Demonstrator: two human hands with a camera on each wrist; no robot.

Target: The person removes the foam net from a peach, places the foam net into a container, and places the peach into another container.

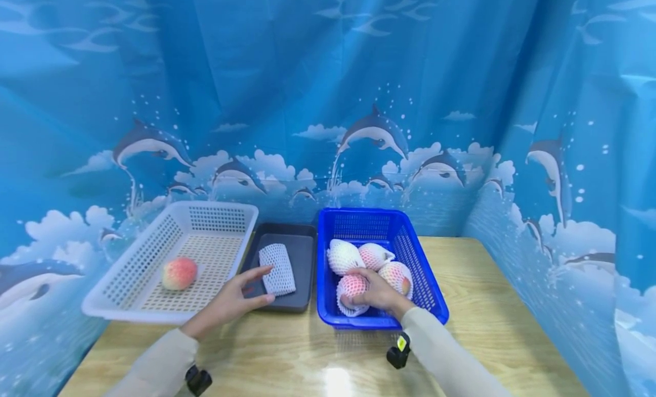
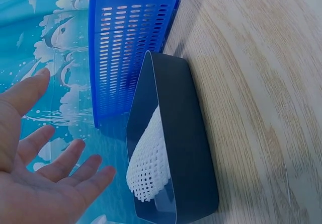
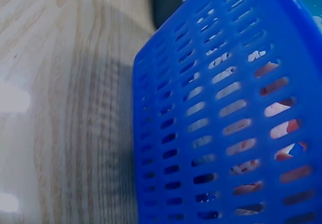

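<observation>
In the head view my right hand (image 1: 378,293) reaches into the blue basket (image 1: 429,289) and grips a peach (image 1: 351,286) wrapped in a white foam net, its thumb and fingers on either side. Several other net-wrapped peaches (image 1: 344,257) lie around it. From the right wrist, the basket's slotted wall hides most of that hand. My left hand (image 1: 238,299) hovers with fingers spread at the dark grey tray (image 1: 303,294), holding nothing. A flattened, empty foam net (image 1: 277,269) lies in this tray; the left wrist view shows the net (image 2: 151,163) beyond the tray wall.
At the left stands a white perforated basket (image 1: 138,315) with one unwrapped peach (image 1: 179,273) inside. The tray sits between the two baskets on a wood-grain table (image 1: 287,351). A blue dolphin-print curtain (image 1: 307,72) hangs behind and along the sides.
</observation>
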